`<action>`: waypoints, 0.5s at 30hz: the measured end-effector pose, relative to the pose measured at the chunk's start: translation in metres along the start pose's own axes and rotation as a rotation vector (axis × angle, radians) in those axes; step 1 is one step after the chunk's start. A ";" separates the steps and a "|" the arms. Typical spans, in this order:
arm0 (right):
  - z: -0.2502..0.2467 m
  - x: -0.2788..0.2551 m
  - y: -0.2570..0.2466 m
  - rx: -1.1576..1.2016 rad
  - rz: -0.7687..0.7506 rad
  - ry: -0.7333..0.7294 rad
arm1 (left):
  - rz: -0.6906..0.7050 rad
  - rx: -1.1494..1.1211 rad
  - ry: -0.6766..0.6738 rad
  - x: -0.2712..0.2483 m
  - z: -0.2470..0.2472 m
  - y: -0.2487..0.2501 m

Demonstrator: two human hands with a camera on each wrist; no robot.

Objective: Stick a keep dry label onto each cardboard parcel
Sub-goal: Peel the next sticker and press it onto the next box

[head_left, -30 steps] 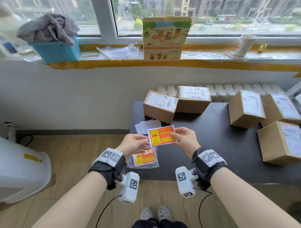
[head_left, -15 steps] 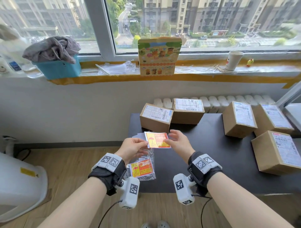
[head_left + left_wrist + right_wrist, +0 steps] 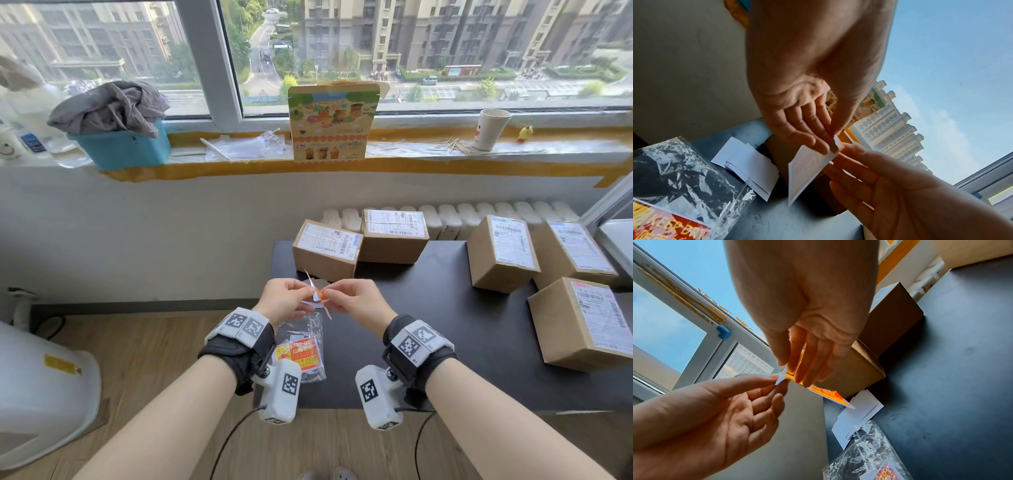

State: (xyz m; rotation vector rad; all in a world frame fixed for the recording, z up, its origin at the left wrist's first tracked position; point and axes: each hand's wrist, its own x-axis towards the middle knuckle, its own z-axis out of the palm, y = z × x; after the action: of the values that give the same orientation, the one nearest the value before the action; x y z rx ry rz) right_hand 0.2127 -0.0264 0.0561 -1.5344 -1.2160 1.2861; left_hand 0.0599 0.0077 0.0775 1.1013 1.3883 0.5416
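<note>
Head view: both hands meet at mid-frame, above the near-left corner of the black table [image 3: 445, 329]. Left hand [image 3: 284, 301] and right hand [image 3: 359, 303] each pinch one corner of a single keep dry label [image 3: 322, 298], held edge-on and clear of any surface.

Left wrist view: the label's [image 3: 807, 170] white backing faces this camera, hanging toward 7 o'clock from the pinch. The left thumb and forefinger nip the top corner; the other fingers lie straight.

Right wrist view: the printed orange face [image 3: 828, 393] slopes down toward 4 o'clock. At the pinch a small white flap [image 3: 779, 379] curls away from the orange layer, held by the left fingertips [image 3: 774, 378], while the right hand [image 3: 807, 331] grips the orange layer between thumb and fingers.

Judgement: the step in hand is peeling the backing off; separation has only begun at the corner.

Loose white backing slips [image 3: 317, 284] lie on the table just past the hands. A clear plastic bag of spare labels [image 3: 301, 349] sits at 6 o'clock from the hands, at the table edge.

Five cardboard parcels stand on the table. The nearest parcel [image 3: 327, 248] is at 12 o'clock from the hands; the others range from 1 to 4 o'clock. None shows a keep dry label on the faces visible.

Next move, as I judge it: draw the backing fully off without letting the sticky side fold on itself, then lay the label flat on a bare cardboard face, clear of the shipping slip.
</note>
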 end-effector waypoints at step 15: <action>0.001 0.005 0.001 0.177 0.077 0.091 | 0.043 0.047 0.027 0.007 0.004 0.003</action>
State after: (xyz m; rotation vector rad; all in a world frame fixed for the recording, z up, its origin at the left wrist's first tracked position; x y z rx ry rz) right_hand 0.2121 -0.0219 0.0534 -1.5061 -0.9680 1.3211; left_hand 0.0653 0.0139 0.0757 1.1678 1.4093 0.5594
